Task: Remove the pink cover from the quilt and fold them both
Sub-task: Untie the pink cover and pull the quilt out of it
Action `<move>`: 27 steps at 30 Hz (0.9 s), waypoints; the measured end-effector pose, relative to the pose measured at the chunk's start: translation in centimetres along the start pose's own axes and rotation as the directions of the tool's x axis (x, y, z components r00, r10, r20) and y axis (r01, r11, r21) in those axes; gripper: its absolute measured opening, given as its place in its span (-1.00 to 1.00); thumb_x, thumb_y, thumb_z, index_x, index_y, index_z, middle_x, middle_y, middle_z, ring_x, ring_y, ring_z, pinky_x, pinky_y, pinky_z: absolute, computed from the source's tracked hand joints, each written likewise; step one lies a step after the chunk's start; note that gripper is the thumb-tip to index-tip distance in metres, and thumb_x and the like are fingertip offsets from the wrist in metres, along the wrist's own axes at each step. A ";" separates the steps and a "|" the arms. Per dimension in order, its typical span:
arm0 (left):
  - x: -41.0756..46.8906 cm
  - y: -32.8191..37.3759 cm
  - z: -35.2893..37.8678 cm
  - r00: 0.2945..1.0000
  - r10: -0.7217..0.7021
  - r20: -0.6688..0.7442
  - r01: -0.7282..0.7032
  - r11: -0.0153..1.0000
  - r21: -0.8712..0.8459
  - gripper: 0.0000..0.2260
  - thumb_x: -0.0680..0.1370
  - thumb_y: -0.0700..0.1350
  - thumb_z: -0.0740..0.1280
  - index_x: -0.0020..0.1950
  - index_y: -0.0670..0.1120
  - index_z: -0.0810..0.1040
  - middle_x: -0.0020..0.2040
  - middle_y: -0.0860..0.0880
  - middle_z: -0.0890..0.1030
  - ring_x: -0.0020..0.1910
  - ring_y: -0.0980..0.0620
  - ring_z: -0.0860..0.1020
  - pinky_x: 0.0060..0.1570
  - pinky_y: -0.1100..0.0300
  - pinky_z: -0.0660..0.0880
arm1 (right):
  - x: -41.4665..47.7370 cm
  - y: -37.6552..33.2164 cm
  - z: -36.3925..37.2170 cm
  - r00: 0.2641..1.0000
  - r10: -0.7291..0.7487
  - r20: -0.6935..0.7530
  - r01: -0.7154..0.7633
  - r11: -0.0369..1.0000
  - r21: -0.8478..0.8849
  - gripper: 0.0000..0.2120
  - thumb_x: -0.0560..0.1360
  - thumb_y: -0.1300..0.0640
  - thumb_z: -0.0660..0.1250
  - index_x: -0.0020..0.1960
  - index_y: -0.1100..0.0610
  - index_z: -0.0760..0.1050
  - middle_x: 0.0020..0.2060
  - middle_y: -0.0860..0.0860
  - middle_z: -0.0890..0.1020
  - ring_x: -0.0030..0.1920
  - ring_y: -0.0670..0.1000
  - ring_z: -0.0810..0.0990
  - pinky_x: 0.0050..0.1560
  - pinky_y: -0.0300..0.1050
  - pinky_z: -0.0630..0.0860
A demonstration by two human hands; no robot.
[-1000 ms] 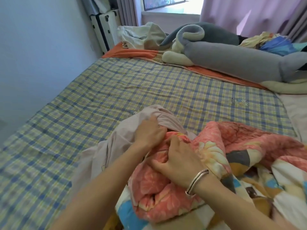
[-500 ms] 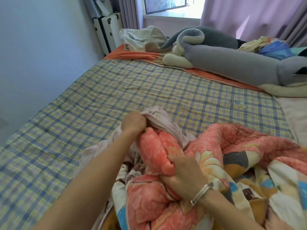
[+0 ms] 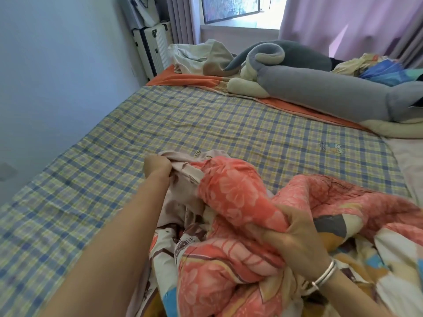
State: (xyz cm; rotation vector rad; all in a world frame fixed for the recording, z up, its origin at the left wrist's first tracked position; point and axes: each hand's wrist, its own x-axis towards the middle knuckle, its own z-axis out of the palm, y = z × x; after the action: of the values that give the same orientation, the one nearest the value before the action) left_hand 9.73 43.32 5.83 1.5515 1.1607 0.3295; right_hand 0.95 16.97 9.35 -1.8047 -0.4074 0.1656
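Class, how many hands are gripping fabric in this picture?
2. The left hand pinches the pale cover; the right hand clutches the quilt. None seem hidden.

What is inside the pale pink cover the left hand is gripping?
The floral quilt emerges from the pink cover, gripped by the right hand. How much remains inside is hidden.

Your left hand curls its fingertips out of sight into the pink cover. Your right hand buries its fingertips in the quilt, which runs off the bottom and right edges beyond your fingers.
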 end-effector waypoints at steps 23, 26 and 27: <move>-3.6 -3.6 1.6 0.640 0.527 0.560 -0.728 0.181 0.661 -0.71 0.54 -0.11 0.21 0.24 0.10 0.50 0.17 -0.01 0.58 0.11 -0.07 0.57 -0.04 0.11 0.45 | 2.5 -1.6 -2.2 0.945 -0.024 -0.326 0.076 0.986 0.149 -0.36 0.15 -0.39 0.39 -0.55 0.12 0.19 -0.62 -0.04 0.24 -0.59 -0.07 0.23 -0.62 -0.21 0.21; -0.4 -2.7 -1.1 0.903 0.215 0.372 -0.412 0.194 0.890 -0.68 0.59 -0.17 0.13 0.34 -0.01 0.40 0.20 -0.15 0.54 0.17 -0.14 0.52 -0.05 0.08 0.41 | 3.1 -1.5 -3.3 0.913 0.034 -0.407 0.056 0.976 0.208 -0.16 0.10 -0.45 0.39 -0.43 0.35 0.20 -0.46 0.18 0.38 -0.42 0.09 0.37 -0.53 0.16 0.39; 0.3 -2.7 -1.8 0.920 0.137 0.367 -0.389 0.198 0.900 -0.62 0.57 -0.17 0.16 0.40 -0.02 0.34 0.26 -0.18 0.49 0.22 -0.16 0.48 0.02 0.05 0.42 | 3.5 -1.4 -3.6 0.908 0.052 -0.416 0.046 0.974 0.223 -0.14 0.09 -0.45 0.40 -0.41 0.38 0.20 -0.42 0.21 0.40 -0.38 0.11 0.39 -0.47 0.24 0.42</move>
State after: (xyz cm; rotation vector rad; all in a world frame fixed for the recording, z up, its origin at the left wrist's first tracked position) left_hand 7.21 44.37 4.03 2.8613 0.8889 -0.5022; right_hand 5.11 15.29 12.04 -1.5583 -0.0718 -0.1702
